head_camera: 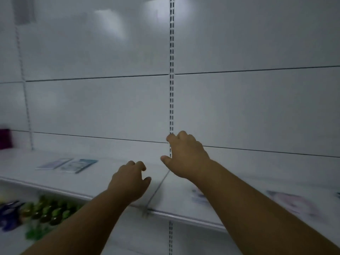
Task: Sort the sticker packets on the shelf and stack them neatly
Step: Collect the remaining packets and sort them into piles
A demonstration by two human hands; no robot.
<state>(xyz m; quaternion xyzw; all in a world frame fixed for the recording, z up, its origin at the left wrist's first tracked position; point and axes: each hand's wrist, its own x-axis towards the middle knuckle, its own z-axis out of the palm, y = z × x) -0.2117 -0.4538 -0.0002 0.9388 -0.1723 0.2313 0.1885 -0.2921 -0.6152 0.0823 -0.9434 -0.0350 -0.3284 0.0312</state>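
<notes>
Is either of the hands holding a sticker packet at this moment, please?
No, the left hand and right hand hover empty with fingers spread above the shelf, apart from the sticker packets.

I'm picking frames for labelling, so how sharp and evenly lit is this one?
Head view: dim and greyish, with soft glare patches on the back panel. Motion blur smears the packets at the right and the green items on the lower shelf. The two packets at the left are soft but distinguishable. Both the left hand and right hand are fairly clear. Straight shelf lines bow from the wide lens.
</notes>
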